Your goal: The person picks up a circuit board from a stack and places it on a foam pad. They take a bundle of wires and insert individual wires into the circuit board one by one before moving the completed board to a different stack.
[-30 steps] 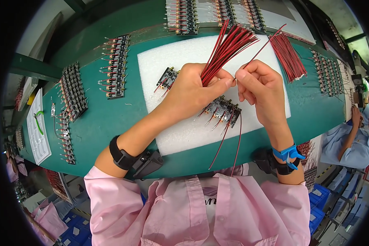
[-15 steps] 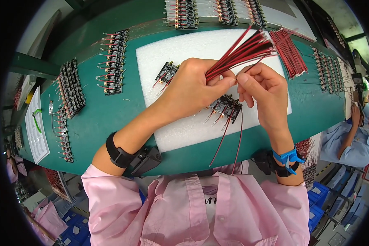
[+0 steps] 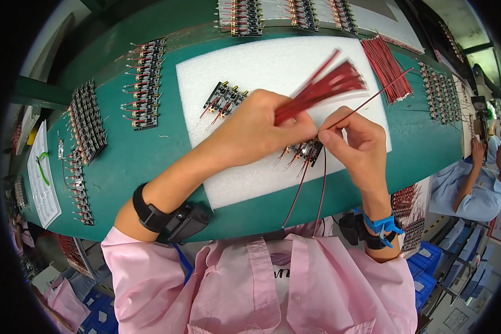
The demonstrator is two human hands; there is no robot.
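Observation:
My left hand [image 3: 273, 128] is closed around a bundle of red and dark wires [image 3: 328, 89], which fans out toward the upper right and looks blurred. Close beside it, my right hand [image 3: 359, 146] pinches a single wire [image 3: 376, 96] between thumb and forefinger. Both sets of fingertips almost meet above a group of small black circuit boards [image 3: 305, 150], partly hidden by my hands. Two long wires [image 3: 323, 192] trail from those boards toward me. Another group of boards [image 3: 224, 100] lies left of my left hand. Both groups rest on a white foam sheet [image 3: 245, 186].
Loose red wires [image 3: 387, 69] lie piled at the sheet's right corner. Rows of boards [image 3: 145, 83] stand on the green table [image 3: 128, 161], more along the back. Green-handled cutters [image 3: 42, 170] lie on a paper at far left. A co-worker in blue [image 3: 467, 186] is at the right.
A single wire now stands apart from the bundle in my right hand, pointing to the upper right. The bundle in my left hand has swung slightly lower. The whole view has shifted a little.

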